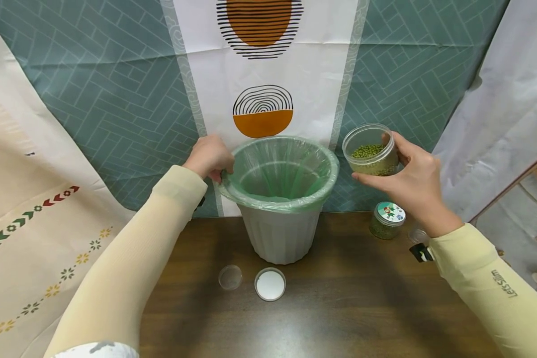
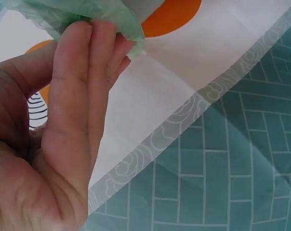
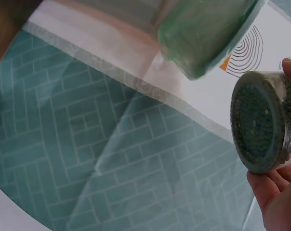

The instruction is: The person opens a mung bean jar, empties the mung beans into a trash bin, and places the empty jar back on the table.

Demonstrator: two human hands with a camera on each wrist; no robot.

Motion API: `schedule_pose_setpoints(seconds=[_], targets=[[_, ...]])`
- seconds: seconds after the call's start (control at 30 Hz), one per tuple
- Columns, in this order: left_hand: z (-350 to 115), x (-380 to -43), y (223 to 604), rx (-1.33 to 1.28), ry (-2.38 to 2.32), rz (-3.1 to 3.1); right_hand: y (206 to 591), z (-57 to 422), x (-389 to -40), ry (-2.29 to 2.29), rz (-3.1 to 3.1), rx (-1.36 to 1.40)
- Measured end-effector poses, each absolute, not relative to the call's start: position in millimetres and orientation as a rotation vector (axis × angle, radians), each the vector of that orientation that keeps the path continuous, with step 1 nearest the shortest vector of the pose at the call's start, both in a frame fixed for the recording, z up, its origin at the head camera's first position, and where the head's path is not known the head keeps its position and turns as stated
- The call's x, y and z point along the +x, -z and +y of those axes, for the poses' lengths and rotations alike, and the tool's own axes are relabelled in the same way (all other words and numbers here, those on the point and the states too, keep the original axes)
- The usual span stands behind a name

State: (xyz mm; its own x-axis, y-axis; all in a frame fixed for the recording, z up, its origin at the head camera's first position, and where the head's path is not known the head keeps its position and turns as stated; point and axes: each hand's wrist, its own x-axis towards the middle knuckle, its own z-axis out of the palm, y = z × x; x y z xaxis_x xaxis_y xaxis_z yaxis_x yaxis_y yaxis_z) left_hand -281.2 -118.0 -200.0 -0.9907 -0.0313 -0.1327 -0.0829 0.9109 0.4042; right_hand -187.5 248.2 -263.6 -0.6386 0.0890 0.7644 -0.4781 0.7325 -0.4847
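Observation:
A grey trash bin (image 1: 279, 231) stands against the back cloth, lined with a green plastic bag (image 1: 291, 179) folded over its rim. My left hand (image 1: 211, 158) grips the bin's rim at its left side; in the left wrist view its fingertips meet the folded edge of the green bag (image 2: 102, 14). To the right of the bin, my right hand (image 1: 411, 174) holds a clear, lidless plastic jar (image 1: 370, 151) in the air. Green mung beans (image 1: 368, 151) fill its lower part, and its mouth leans toward the bin. Its round base (image 3: 256, 122) shows in the right wrist view.
A jar with a printed lid (image 1: 386, 220) stands at the back right, beside a small clear lid (image 1: 417, 233). In front of the bin lie a clear round lid (image 1: 230, 277) and a round dish with white contents (image 1: 270, 285) on the brown table (image 1: 331, 318).

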Motion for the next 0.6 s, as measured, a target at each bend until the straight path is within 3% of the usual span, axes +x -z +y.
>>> schedule_pose_setpoints(seconds=[0.6], targets=[[-117,-275,201,-0.126,-0.739,2.946,241,241,-209,-0.673,-2.216,0.481]])
